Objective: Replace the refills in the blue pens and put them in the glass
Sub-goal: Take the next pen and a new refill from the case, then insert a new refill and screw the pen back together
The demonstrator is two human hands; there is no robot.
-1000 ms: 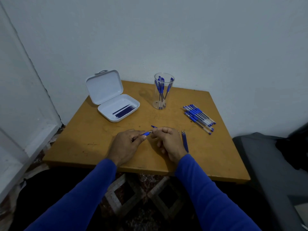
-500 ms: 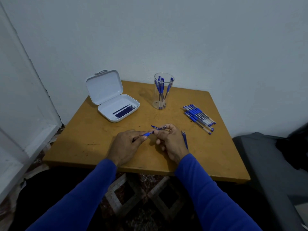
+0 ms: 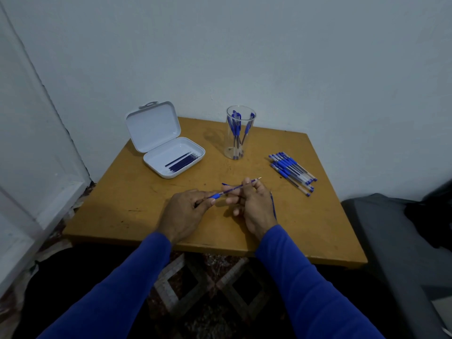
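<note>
Above the counter (image 3: 137, 211), the left hand (image 3: 182, 214) pinches the pen barrel (image 3: 215, 196) while the right hand (image 3: 254, 204) pinches the refill (image 3: 241, 187), which lies along the barrel's axis, apparently half out, tip pointing away toward the right.

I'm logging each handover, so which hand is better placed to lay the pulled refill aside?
Probably the right hand: it pinches the refill, and spent refills lie just beside it. The left hand grips the pen barrel.
</note>
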